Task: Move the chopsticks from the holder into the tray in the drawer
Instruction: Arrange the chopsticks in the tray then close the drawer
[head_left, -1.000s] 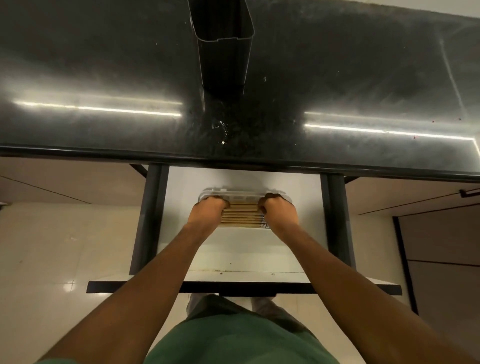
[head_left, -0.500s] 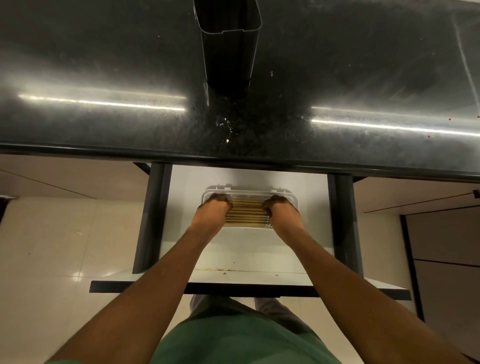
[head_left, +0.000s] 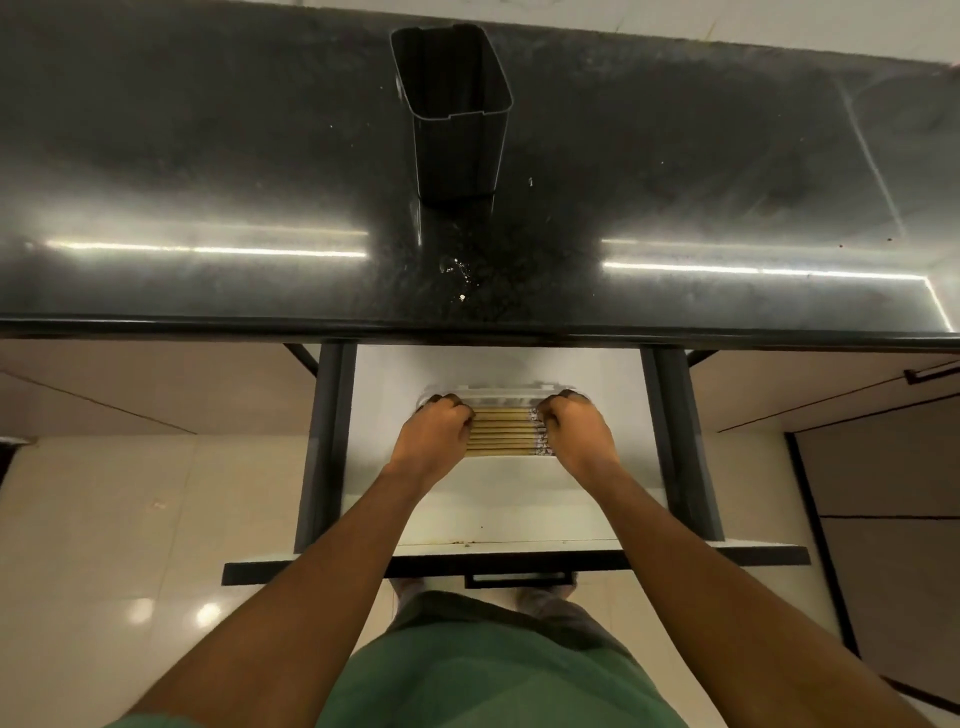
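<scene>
Several wooden chopsticks (head_left: 503, 432) lie side by side, crosswise, in a clear plastic tray (head_left: 501, 396) inside the open white drawer (head_left: 511, 512). My left hand (head_left: 435, 435) covers the left ends of the chopsticks with its fingers curled down. At the right ends my right hand (head_left: 574, 434) does the same. Whether the hands grip the chopsticks or the tray's sides I cannot tell. The dark holder (head_left: 454, 111) stands upright on the black counter (head_left: 208, 171), and I see no chopsticks in it.
The counter's front edge overhangs the back of the drawer. Dark drawer rails (head_left: 327, 447) run along both sides, and the drawer front has a black handle (head_left: 519, 578). Small white crumbs (head_left: 460, 270) lie on the counter below the holder. Pale floor tiles show at the left.
Both hands stay at the chopsticks' ends in the tray with little movement. The view has tilted so more of the holder and the drawer handle show.
</scene>
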